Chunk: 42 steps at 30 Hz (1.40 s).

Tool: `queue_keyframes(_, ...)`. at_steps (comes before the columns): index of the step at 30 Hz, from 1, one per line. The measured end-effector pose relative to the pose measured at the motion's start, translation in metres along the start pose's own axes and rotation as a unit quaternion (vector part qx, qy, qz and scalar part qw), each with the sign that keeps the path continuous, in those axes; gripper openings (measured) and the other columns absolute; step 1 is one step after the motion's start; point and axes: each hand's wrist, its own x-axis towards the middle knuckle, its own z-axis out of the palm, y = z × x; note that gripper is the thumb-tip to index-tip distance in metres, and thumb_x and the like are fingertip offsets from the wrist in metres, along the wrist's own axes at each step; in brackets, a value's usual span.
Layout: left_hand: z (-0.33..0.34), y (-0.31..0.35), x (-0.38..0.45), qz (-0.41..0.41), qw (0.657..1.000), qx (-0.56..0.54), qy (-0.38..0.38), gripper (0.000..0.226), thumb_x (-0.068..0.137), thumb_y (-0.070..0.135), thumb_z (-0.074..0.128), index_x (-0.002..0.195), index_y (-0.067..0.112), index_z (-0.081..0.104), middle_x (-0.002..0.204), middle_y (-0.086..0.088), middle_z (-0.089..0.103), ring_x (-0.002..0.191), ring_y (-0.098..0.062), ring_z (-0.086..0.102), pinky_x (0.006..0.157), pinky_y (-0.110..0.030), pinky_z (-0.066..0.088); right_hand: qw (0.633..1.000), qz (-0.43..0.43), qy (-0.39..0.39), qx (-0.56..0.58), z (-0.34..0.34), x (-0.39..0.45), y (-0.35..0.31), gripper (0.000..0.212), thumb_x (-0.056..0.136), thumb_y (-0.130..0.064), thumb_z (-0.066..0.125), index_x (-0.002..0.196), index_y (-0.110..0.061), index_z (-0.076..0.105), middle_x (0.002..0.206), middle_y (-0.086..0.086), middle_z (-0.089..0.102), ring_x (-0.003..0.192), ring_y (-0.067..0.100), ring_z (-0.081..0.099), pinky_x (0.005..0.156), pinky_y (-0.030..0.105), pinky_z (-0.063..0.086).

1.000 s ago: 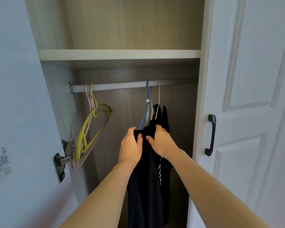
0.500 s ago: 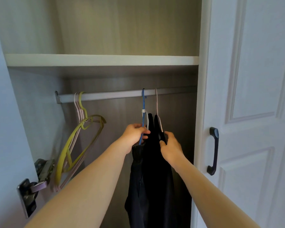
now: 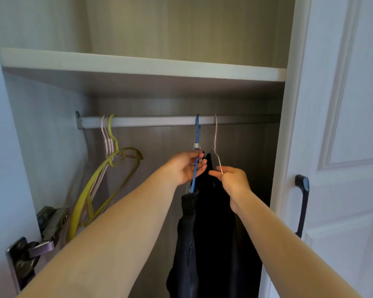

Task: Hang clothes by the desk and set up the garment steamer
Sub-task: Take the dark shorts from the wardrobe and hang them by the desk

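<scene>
An open wardrobe holds a rail from which dark clothes hang toward the right on a blue hanger and a pink wire hanger. The left hand grips the blue hanger's neck; the right hand pinches the pink one's wire shoulder. Empty yellow and pink hangers dangle at the rail's left end.

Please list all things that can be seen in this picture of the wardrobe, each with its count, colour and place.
blue hanger: 1, blue, on the rail, centre
pink wire hanger: 1, pale pink, right of the blue one
dark garments: count unclear, black or navy, hanging from these two hangers
empty hangers: one yellow-green, some pale pink, rail's left end
rail: 1, grey, under the shelf
shelf: 1, white, above
door handle: 1, dark, right door
hinge: 1, metal, lower left
left hand: holds the blue hanger
right hand: pinches the pink wire hanger
</scene>
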Motion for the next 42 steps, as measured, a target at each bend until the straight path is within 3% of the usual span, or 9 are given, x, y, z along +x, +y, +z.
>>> queue_keyframes(6,0.003,0.000,-0.001,0.008,1.000,-0.002,0.003,0.013,0.098,0.006,0.048,0.094,0.009,0.061,0.080,-0.003,0.063,0.071,-0.013,0.062,0.064,-0.028,0.057,0.999,-0.048,0.013,0.016,0.000,-0.006,-0.011,0.033,0.088,-0.008,0.063,0.120,-0.012,0.066,0.115,0.006,0.067,0.093,0.014,0.060,0.079,0.025,0.048)
queue_keyframes(9,0.004,0.001,-0.005,0.020,1.000,-0.015,0.004,0.014,0.098,0.007,0.048,0.092,0.010,0.060,0.079,-0.002,0.063,0.069,-0.013,0.061,0.064,-0.027,0.056,0.998,-0.051,0.015,0.031,0.001,-0.013,-0.020,0.031,0.086,-0.008,0.067,0.117,-0.014,0.067,0.109,0.007,0.069,0.089,0.012,0.064,0.060,0.016,0.047)
queue_keyframes(15,0.013,0.016,-0.017,0.050,0.998,-0.037,0.001,0.016,0.098,0.007,0.047,0.090,0.010,0.060,0.078,-0.001,0.062,0.070,-0.013,0.059,0.070,-0.028,0.052,0.998,-0.056,0.004,0.040,-0.004,-0.034,-0.039,0.025,0.092,-0.008,0.058,0.112,-0.018,0.069,0.122,0.008,0.064,0.117,0.022,0.057,0.082,0.028,0.046)
queue_keyframes(19,0.020,0.028,-0.030,0.070,0.997,-0.025,0.014,0.016,0.098,0.008,0.047,0.090,0.011,0.061,0.078,0.000,0.062,0.069,-0.011,0.058,0.069,-0.027,0.051,0.995,-0.091,-0.009,0.028,-0.008,-0.051,-0.049,0.026,0.096,-0.007,0.051,0.100,-0.023,0.071,0.119,0.003,0.064,0.100,0.012,0.058,0.074,0.021,0.045)
queue_keyframes(23,0.026,0.028,-0.044,0.070,0.997,-0.017,0.009,0.013,0.097,0.009,0.049,0.094,0.012,0.061,0.078,-0.001,0.063,0.069,-0.013,0.060,0.066,-0.028,0.052,0.995,-0.095,-0.025,0.010,-0.013,-0.068,-0.046,0.027,0.095,-0.007,0.050,0.113,-0.016,0.067,0.107,-0.004,0.063,0.082,0.000,0.053,0.064,0.013,0.042)
queue_keyframes(29,0.024,0.000,-0.075,0.054,0.996,0.061,0.049,0.013,0.096,0.006,0.048,0.098,0.010,0.061,0.080,-0.004,0.063,0.071,-0.015,0.061,0.062,-0.029,0.052,0.993,-0.112,-0.014,-0.024,-0.020,-0.110,-0.039,0.030,0.097,-0.005,0.048,0.088,-0.029,0.065,0.104,-0.003,0.066,0.101,0.011,0.057,0.084,0.023,0.045)
queue_keyframes(31,0.023,-0.005,-0.090,0.047,0.995,0.068,0.063,0.012,0.096,0.008,0.048,0.100,0.007,0.059,0.078,-0.005,0.062,0.070,-0.016,0.061,0.061,-0.029,0.052,0.992,-0.117,-0.007,-0.056,-0.027,-0.124,-0.038,0.028,0.098,-0.005,0.045,0.097,-0.025,0.064,0.110,-0.001,0.067,0.106,0.014,0.059,0.089,0.026,0.044)
queue_keyframes(34,0.029,-0.008,-0.115,0.041,0.995,0.045,0.074,0.011,0.096,0.010,0.051,0.091,0.005,0.058,0.070,-0.003,0.059,0.069,-0.016,0.063,0.061,-0.028,0.054,0.987,-0.117,-0.011,-0.107,-0.036,-0.149,-0.040,0.026,0.099,-0.007,0.045,0.117,-0.017,0.061,0.107,-0.005,0.068,0.105,0.011,0.060,0.086,0.023,0.042)
queue_keyframes(42,0.057,-0.001,-0.205,0.048,0.997,-0.013,0.058,0.013,0.096,0.009,0.053,0.085,0.006,0.060,0.067,-0.005,0.057,0.069,-0.017,0.064,0.065,-0.030,0.054,0.980,-0.125,0.008,-0.157,-0.058,-0.237,-0.070,0.019,0.100,-0.011,0.044,0.098,-0.026,0.056,0.103,-0.005,0.065,0.097,0.009,0.061,0.083,0.022,0.043)
